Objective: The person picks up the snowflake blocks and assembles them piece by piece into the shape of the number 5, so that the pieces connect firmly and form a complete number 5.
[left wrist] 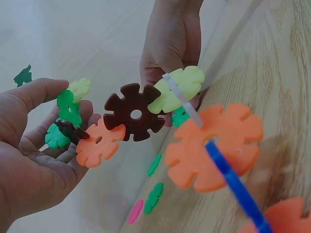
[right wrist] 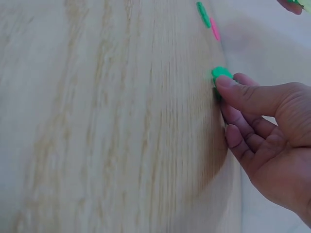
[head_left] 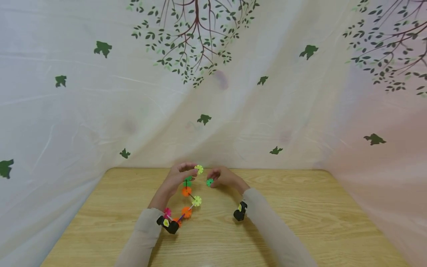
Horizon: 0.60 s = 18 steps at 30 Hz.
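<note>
My left hand holds the upper end of a linked chain of notched plastic discs. Its thumb and fingers pinch the linked green disc and yellow disc at that end. From there the chain curves down past orange, dark brown, yellow and orange discs to a blue one seen edge-on. A pink disc shows by the left wrist. Just right of the chain's end, my right hand pinches a single green disc between thumb and fingers, close over the table.
Loose green and pink discs lie near the far edge of the wooden table. A pale cloth printed with leaves and branches hangs behind it. Both wrists carry a small black camera.
</note>
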Available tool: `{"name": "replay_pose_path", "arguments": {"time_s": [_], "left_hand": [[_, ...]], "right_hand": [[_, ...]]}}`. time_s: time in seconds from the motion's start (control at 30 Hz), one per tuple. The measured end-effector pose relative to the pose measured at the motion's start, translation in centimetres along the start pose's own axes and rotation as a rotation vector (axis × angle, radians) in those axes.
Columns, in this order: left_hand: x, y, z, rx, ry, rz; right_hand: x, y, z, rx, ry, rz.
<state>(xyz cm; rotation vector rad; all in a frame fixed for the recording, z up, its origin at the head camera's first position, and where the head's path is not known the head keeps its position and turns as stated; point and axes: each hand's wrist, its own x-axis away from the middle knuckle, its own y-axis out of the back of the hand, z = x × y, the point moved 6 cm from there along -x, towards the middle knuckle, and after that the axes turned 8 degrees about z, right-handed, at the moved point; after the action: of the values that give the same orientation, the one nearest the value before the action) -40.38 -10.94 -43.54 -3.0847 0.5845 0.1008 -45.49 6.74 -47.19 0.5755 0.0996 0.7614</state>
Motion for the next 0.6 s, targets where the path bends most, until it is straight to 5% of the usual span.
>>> {"name": "replay_pose_path", "arguments": {"time_s": [0.6], "left_hand": [[0.1, 0.2, 0.0, 0.003, 0.019, -0.014]], "right_hand": [[1.5, 0.1, -0.4, -0.070, 0.018, -0.002]]}}
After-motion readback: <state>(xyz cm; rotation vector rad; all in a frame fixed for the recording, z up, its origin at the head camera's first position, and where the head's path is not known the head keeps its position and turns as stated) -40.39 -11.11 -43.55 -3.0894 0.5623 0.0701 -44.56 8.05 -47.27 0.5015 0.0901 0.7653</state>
